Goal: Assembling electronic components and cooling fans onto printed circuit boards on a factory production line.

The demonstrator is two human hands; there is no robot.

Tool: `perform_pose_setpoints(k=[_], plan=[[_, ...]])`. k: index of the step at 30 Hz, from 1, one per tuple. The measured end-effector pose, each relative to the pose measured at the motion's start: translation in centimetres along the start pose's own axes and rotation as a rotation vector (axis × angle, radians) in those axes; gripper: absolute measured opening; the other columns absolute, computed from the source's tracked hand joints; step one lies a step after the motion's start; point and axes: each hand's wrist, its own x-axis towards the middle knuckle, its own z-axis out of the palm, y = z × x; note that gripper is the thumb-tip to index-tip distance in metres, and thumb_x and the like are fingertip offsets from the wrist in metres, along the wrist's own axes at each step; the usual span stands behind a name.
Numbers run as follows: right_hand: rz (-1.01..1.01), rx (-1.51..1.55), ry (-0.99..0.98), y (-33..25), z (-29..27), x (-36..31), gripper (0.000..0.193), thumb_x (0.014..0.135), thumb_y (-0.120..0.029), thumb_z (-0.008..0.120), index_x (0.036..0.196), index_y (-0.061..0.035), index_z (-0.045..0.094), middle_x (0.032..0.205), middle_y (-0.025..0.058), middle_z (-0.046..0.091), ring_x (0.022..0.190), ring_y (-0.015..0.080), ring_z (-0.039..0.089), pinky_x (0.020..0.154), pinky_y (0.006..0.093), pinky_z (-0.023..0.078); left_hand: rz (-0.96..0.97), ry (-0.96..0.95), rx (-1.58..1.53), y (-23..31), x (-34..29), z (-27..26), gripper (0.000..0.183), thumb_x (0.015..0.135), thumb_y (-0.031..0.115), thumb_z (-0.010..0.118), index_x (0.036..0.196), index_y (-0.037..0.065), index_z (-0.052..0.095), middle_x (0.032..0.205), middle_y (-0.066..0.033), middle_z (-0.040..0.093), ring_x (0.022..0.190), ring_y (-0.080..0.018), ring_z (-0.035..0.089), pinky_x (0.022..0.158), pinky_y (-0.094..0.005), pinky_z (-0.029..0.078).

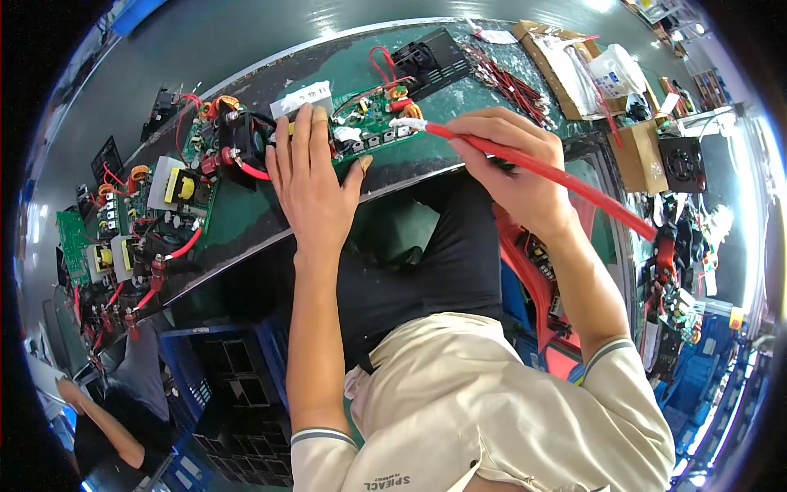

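Observation:
My left hand (310,176) lies stretched out over a green circuit board (381,123), its fingertips against a white rectangular block (301,97) and its thumb at the board's near edge. The board carries coils, a red cylinder and a row of small black parts. In my right hand (516,156) is a long red stick (582,190) with white paste-like matter on its tip. That tip hovers at or just above the board's right part; contact cannot be made out. Next to my left fingers stands a black fan (246,135).
Several similar board assemblies (176,189) line the bench at left. Behind the board lies a black housing (430,61) beside a bundle of red wires (512,86). A white tub (616,72) stands at right. Blue crates (221,361) sit below. Another person's arm (106,422) shows lower left.

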Motion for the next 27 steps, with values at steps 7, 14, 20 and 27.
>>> perform_pose_setpoints(k=[7,14,20,27], plan=[[0.029,0.006,-0.035,0.4,0.7,-0.6,0.017,0.080,0.002,0.072,0.096,-0.0008,0.070,0.092,0.0104,0.069,0.079,0.0218,0.068,0.071,0.0281,0.054,-0.014,-0.002,0.000,0.0,0.0,0.0,0.080,0.075,0.037,0.079,0.140,0.006,0.045,0.147,-0.0083,0.042,0.138,-0.0333,0.035,0.112,-0.0515,0.027],[-0.001,0.003,-0.004,0.2,1.2,0.2,0.017,0.079,0.003,0.072,0.096,-0.0006,0.070,0.090,0.0100,0.069,0.079,0.0218,0.069,0.070,0.0282,0.054,0.003,0.019,0.001,-0.1,-0.1,0.1,0.081,0.073,0.039,0.079,0.139,0.006,0.045,0.146,-0.0083,0.043,0.137,-0.0338,0.036,0.112,-0.0518,0.027],[-0.049,-0.013,-0.027,0.6,1.8,0.8,0.018,0.077,0.005,0.072,0.095,-0.0005,0.070,0.089,0.0113,0.069,0.079,0.0223,0.068,0.070,0.0287,0.055,0.013,0.041,-0.016,0.0,-0.1,-0.1,0.087,0.070,0.044,0.081,0.139,0.005,0.045,0.145,-0.0086,0.044,0.137,-0.0340,0.036,0.112,-0.0514,0.027],[-0.069,0.005,-0.046,0.3,3.1,1.3,0.018,0.078,0.005,0.073,0.095,-0.0017,0.070,0.090,0.0110,0.069,0.077,0.0214,0.069,0.068,0.0276,0.055,-0.009,0.003,-0.050,0.1,-0.1,-0.3,0.095,0.063,0.042,0.085,0.140,0.005,0.044,0.145,-0.0080,0.043,0.138,-0.0332,0.035,0.112,-0.0502,0.026]])
